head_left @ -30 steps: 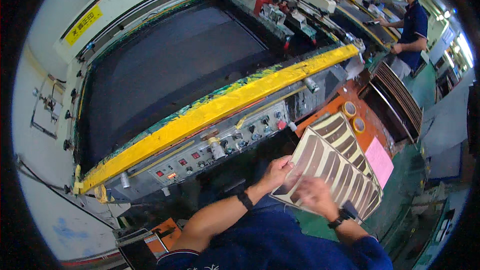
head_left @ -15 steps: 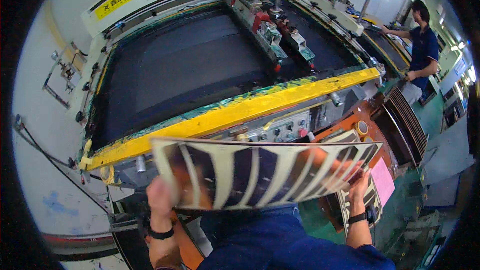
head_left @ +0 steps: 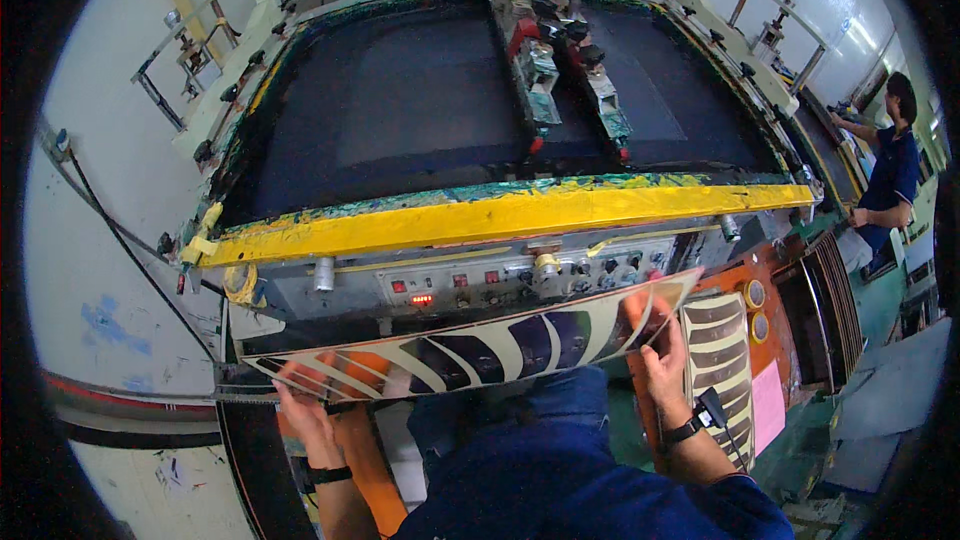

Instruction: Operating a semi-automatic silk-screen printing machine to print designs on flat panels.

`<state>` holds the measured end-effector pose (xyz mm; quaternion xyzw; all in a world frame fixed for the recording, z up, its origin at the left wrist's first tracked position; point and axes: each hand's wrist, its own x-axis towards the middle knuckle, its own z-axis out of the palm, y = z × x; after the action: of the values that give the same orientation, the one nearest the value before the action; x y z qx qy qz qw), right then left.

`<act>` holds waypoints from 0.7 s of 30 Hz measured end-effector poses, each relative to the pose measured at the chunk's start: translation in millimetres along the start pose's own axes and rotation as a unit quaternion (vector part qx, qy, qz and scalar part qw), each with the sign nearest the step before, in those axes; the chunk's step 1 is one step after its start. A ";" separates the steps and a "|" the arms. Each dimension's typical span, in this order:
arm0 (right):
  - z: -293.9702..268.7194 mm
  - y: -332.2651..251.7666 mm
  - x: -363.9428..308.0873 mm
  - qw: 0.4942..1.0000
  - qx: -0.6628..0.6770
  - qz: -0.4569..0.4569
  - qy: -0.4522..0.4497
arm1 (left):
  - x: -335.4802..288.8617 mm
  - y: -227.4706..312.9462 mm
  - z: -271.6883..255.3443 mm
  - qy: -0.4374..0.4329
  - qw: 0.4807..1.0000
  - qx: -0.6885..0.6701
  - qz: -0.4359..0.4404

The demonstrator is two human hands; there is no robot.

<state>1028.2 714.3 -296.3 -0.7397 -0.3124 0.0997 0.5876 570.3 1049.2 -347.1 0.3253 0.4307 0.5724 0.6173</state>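
Between my hands hangs a wide, clear sheet printed with dark curved panels and cream borders point(head_left: 490, 348), tilted with its right end higher. My left hand point(head_left: 308, 418) grips its left end. Fingers of my right hand point(head_left: 662, 355) are wrapped round the right end, partly seen through the sheet. Just beyond stands a screen printing machine, its dark mesh screen point(head_left: 400, 100) edged at the front by a yellow frame bar point(head_left: 500, 218). Below that bar is a control panel point(head_left: 480, 278) with knobs and a red display.
To the right, an orange table point(head_left: 770, 275) holds a similar printed sheet point(head_left: 718, 340), two tape rolls point(head_left: 755, 293) and pink paper point(head_left: 768, 408). Brown slatted racks point(head_left: 828, 290) stand beyond it. A co-worker point(head_left: 892, 170) stands at the far right by another machine.
The view has turned right. The sheet has swung so its left end is lower and its right end higher, and both my hands have shifted left with it.
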 end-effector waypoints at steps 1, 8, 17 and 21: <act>-4.4 0.7 1.8 0.993 -0.114 -0.014 -0.025 | -0.5 -1.1 -1.4 0.002 1.000 -0.001 0.002; -15.9 -10.5 -2.7 0.986 -0.151 0.015 -0.068 | 1.8 -11.7 12.8 0.014 1.000 0.015 0.008; -20.8 2.5 2.0 0.994 -0.021 0.085 0.065 | 10.4 -14.8 28.1 -0.009 1.000 -0.013 -0.004; -20.9 0.6 4.6 0.994 -0.030 0.087 0.059 | 2.8 -15.3 35.6 -0.005 1.000 -0.015 -0.015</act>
<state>1042.8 700.0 -289.8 -0.7858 -0.2143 0.0971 0.5720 608.9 1053.1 -346.4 0.3128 0.4239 0.5678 0.6325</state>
